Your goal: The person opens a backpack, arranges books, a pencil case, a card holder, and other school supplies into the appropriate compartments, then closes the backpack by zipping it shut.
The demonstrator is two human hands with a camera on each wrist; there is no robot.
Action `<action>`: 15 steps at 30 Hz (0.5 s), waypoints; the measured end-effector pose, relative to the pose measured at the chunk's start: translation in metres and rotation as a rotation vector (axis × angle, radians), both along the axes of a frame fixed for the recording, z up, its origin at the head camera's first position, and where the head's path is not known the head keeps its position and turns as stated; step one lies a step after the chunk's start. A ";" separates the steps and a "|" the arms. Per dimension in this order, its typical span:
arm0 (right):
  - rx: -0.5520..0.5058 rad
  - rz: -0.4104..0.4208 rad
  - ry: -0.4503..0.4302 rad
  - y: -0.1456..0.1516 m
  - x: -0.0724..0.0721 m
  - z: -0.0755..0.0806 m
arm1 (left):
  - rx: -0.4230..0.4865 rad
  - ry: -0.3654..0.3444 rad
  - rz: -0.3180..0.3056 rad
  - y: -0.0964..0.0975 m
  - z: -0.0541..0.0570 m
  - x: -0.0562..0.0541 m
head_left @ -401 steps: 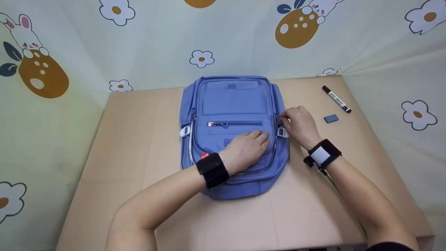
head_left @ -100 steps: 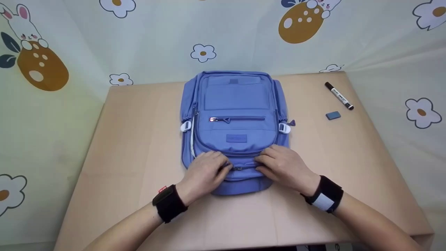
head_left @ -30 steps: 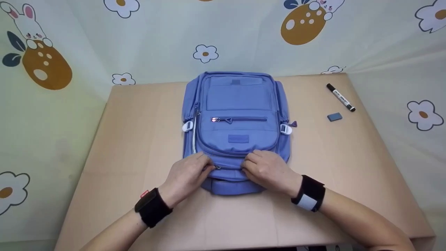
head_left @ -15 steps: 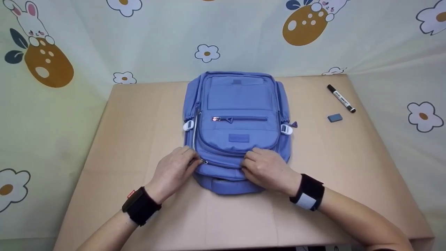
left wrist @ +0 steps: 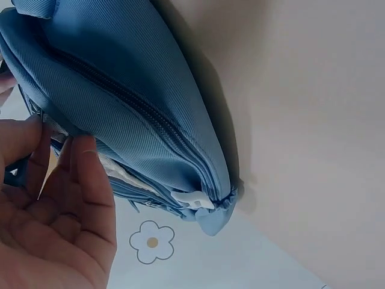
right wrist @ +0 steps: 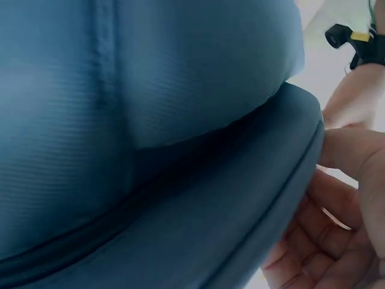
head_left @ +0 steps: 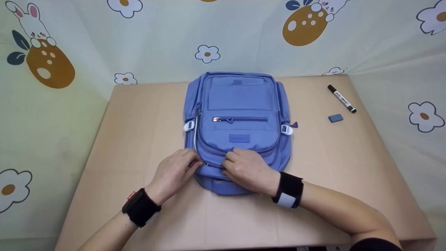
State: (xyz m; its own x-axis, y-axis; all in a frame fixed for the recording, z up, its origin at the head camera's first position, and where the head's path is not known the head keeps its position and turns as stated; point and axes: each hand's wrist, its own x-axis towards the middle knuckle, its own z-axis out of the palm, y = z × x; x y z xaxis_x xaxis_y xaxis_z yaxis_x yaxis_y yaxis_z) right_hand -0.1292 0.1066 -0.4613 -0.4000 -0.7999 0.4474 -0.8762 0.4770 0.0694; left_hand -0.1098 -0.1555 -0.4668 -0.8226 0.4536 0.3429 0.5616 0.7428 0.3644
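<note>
A blue backpack [head_left: 240,96] lies face up on the table, its base toward the person. At its lower left, the left hand [head_left: 174,172] pinches the pull of a zipper slider [head_left: 206,164] on the curved front zipper. In the left wrist view, thumb and fingertips of the left hand [left wrist: 66,223] meet at that zipper's edge. Right of the slider, the right hand [head_left: 249,170] grips the fabric along the same seam, fingers curled. Seen from the right wrist, the backpack's bottom [right wrist: 228,198] fills most of the view, with the right hand [right wrist: 337,223] at its edge.
A black-and-white marker [head_left: 342,99] and a small blue block [head_left: 335,118] lie on the right of the table [head_left: 139,115]. White buckles [head_left: 286,130] sit on the backpack's sides. A patterned curtain [head_left: 163,42] hangs behind and beside the table.
Earlier the right hand was at the backpack's right side, the left flat on its front. The left hand has since drawn the slider leftward from the bottom middle; the right hand has shifted left along the seam.
</note>
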 end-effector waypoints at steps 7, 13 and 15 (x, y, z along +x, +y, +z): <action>0.095 -0.052 0.076 -0.008 0.001 -0.003 | 0.011 -0.015 0.007 0.001 0.000 -0.001; 0.086 -0.051 0.088 -0.008 0.001 0.000 | 0.012 -0.008 0.002 0.001 0.002 -0.006; 0.073 -0.051 0.089 -0.008 0.001 0.001 | 0.016 -0.015 0.000 -0.001 0.004 -0.008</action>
